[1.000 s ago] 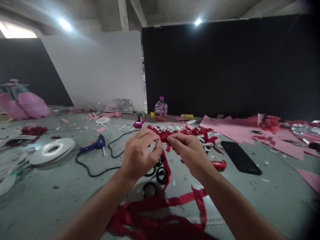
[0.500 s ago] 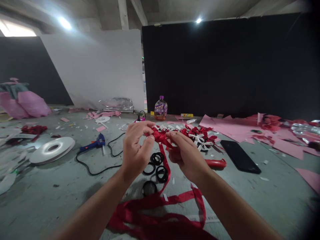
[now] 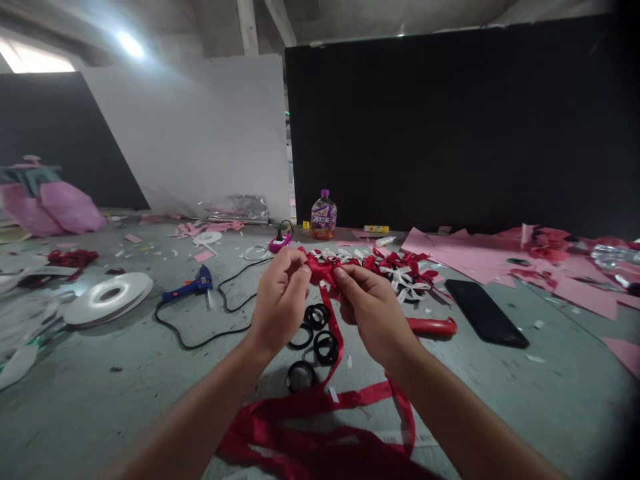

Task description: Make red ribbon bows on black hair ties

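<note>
Holding: a small red ribbon bow, pinched between both my hands above the middle of the worktop.
Left hand: closed, with thumb and fingertips nipping the bow's left side.
Right hand: closed the same way on the bow's right side. Neither hand is nearer than the other, and the fingertips almost meet.
Ribbon tail: it hangs from the bow and runs between my wrists toward me, long axis far to near, ending in a loose ribbon heap at the near edge.
Below the hands: black rings lie flat on the worktop, just left of the tail.
Beyond the hands: a row of red and white bows lies just behind the one I grip.
Right side: a red handle lies near my right hand, a black phone farther out, and pink paper sheets toward the far right corner.
Left side: a blue glue gun with its black cord, and a white tape roll nearer the left edge.
Far edge: a purple-capped bottle.
</note>
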`<state>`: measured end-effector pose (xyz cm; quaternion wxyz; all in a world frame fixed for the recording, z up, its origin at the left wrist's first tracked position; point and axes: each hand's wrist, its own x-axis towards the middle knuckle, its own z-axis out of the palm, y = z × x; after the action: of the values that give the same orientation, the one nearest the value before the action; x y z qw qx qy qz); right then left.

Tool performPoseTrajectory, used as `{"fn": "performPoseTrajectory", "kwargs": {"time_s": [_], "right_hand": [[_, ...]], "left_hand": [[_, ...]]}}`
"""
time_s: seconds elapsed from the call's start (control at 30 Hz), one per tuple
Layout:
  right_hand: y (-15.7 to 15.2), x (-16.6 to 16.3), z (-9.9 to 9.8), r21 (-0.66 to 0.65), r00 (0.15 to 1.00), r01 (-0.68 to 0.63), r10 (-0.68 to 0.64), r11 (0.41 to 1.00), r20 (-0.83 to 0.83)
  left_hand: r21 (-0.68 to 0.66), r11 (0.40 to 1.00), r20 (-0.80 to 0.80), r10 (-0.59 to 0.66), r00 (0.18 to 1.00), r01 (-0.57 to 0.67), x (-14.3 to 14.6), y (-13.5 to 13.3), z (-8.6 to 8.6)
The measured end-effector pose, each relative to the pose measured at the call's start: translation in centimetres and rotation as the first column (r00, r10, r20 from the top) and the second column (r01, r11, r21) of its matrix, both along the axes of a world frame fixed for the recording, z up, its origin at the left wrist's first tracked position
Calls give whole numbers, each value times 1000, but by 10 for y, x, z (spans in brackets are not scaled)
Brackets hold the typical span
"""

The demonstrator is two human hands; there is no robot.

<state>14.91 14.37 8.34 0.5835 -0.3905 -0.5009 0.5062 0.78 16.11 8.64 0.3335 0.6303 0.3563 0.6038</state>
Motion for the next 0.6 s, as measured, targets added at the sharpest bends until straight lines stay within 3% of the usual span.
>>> {"fn": "performPoseTrajectory", "kwargs": {"time_s": [0.13,0.27,0.4,0.6], "right_hand": [[1,-3,-4,20,998,42,-41,999,-40],[-1,-9,-7,27,988,44,-40,999,-147],[-2,-16,-10,14,962,5,-1,1000,-272],[-1,-12,-8,105,972,-10,35,994,-233]], "left_hand": [[-162,986,242,-4,970,44,6,4,-5],[-202,977,369,15,929,65,13,2,-8],[-255,951,484,-30,875,173,20,-4,-8],[-356,814,543,-220,810,459,23,-9,-5]]}}
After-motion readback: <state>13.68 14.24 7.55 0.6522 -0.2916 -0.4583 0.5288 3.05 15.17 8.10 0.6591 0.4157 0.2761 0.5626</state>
